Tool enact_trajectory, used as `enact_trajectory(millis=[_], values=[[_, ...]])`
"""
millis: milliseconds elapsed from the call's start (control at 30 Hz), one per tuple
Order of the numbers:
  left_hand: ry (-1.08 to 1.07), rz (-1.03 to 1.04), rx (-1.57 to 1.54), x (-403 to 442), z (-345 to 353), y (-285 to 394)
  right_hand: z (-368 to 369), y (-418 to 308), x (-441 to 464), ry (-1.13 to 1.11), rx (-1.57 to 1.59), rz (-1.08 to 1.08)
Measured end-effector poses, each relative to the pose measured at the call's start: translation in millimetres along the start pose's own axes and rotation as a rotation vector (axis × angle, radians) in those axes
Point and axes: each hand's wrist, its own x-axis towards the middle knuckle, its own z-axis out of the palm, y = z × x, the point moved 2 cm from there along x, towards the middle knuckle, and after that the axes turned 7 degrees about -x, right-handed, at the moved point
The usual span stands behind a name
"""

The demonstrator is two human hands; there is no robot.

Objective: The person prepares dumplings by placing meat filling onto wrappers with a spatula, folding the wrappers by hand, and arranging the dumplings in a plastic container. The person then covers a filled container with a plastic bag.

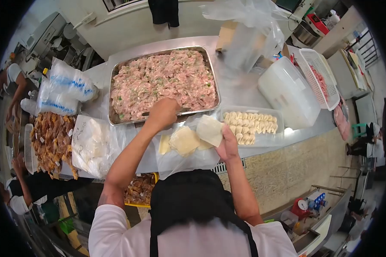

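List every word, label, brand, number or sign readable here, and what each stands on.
No text reads with certainty.
White plastic bag, left: dark handwriting, running sideways, too unclear to quote.
Clear plastic packs above it: blue print, too blurred to read.
Red scale, lower right: any dial markings are too small.
Wrapper in the right hand: no lettering visible.

The wrappers [184, 141] are pale cream. At their eleven o'clock, the meat filling [167, 77] is pink with green flecks; at three, the dumplings [249, 124] are creamy white. At two, the basket [312, 56] is white and grid-patterned. At ten, whitish packs [71, 81] bear blue print; at nine, heaped pieces [51, 139] are mottled amber-brown. At six, the apron [186, 192] is black.
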Motion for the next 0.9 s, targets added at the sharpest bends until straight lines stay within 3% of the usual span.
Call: enact_trajectory(millis=[33, 100, 133, 167, 200, 233, 333, 367, 433, 467, 533, 667, 833, 900], values=[[-0.001, 0.005, -0.002, 3.1, -1.0, -4.5, -2.3, -2.1, -3.0, 0.021, 0.232, 0.009], [-0.082, 0.037, -0.287, 9.4, -10.6, -17.9, -8.0, -4.9, -3.9, 0.007, 0.302, -0.023], [-0.08, 0.044, -0.284, 8.6, -14.5, -21.5, -10.9, -5.8, -1.3, -0.011, 0.373, -0.051], [-0.145, -0.107, -0.486, 5.3, -15.5, -26.7, -13.2, -3.2, 4.1, -0.013, 0.374, -0.059], [-0.214, -0.258, -0.684, 1.0, -15.6, -27.6, -19.1, 3.9, 10.1, 0.126, 0.22, -0.075], [-0.18, -0.267, -0.77, -3.5, -17.4, -22.0, -19.7, 6.9, 13.8, 0.269, 0.068, -0.091], [-0.201, -0.355, -0.94, -23.6, -25.5, -2.9, -2.3, 4.8, 30.3, 0.271, 0.222, -0.012], [-0.213, -0.347, -0.936, -28.7, -16.9, 1.7, 9.6, 0.6, 34.3, 0.246, 0.277, 0.01], [0.085, -0.032, -0.918, -38.5, 0.2, 12.0, 23.0, -0.4, 46.3, 0.293, 0.338, 0.01], [0.082, -0.027, -0.914, -44.0, 10.0, 14.6, 28.6, -2.7, 52.2, 0.33, 0.392, 0.021], [0.233, 0.134, -0.374, -57.1, 16.5, 26.3, 32.7, -7.0, 62.9, 0.292, 0.39, 0.019], [0.241, 0.02, -0.375, -82.7, -23.4, 59.6, 2.3, 7.1, 79.3, 0.464, 0.409, -0.092], [0.261, 0.07, -0.42, -71.4, 14.4, 53.0, 23.1, 3.6, 73.6, 0.439, 0.301, -0.066], [0.183, 0.046, -0.479, -69.3, 14.1, 44.6, 22.5, 0.4, 63.3, 0.078, 0.34, -0.066]])
